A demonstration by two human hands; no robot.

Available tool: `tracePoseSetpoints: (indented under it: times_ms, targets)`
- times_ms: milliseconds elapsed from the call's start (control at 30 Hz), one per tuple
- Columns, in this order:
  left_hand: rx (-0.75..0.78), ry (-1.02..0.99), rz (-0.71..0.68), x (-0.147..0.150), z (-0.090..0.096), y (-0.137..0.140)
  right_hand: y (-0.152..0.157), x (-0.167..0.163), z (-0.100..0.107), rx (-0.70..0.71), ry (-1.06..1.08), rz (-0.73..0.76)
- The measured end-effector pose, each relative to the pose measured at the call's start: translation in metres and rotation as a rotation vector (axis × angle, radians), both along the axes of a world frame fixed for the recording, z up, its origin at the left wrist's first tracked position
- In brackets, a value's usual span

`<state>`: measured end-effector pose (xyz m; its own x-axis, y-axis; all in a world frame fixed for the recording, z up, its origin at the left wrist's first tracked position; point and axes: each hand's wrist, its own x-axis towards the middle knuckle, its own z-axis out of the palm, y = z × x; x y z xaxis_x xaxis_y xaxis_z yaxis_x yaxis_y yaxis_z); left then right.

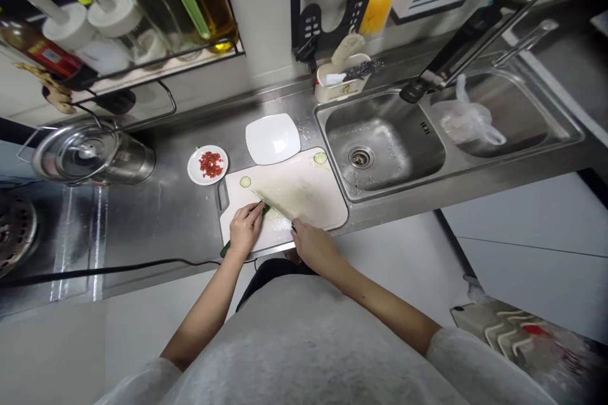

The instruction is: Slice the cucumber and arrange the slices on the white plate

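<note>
On the cutting board, toward its left side, lies the cucumber: probably light, firm and slick where wet, best held from above, back from the cut end. The left hand has its fingers bent close together, clamped over it; the right hand has its fingers wrapped round the handle of the knife, blade slanting across the board's middle

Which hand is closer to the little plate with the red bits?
Left. The left hand holds the green vegetable, to the right of the plate and lower in the picture. The right hand, holding the knife, is farther right.
</note>
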<state>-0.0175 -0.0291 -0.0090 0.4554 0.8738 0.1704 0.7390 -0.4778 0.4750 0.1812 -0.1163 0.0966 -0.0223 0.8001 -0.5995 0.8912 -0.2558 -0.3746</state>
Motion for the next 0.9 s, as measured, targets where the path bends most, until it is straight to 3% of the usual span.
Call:
tracePoseSetpoints:
  times_ms: [233, 900]
  targets:
    - [0.019, 0.01, -0.017, -0.001, -0.002, 0.0, 0.006, 0.005, -0.005, -0.007, 0.023, 0.084]
    - [0.027, 0.005, -0.046, -0.001, -0.003, 0.002, 0.013, 0.005, -0.018, 0.027, 0.063, 0.117]
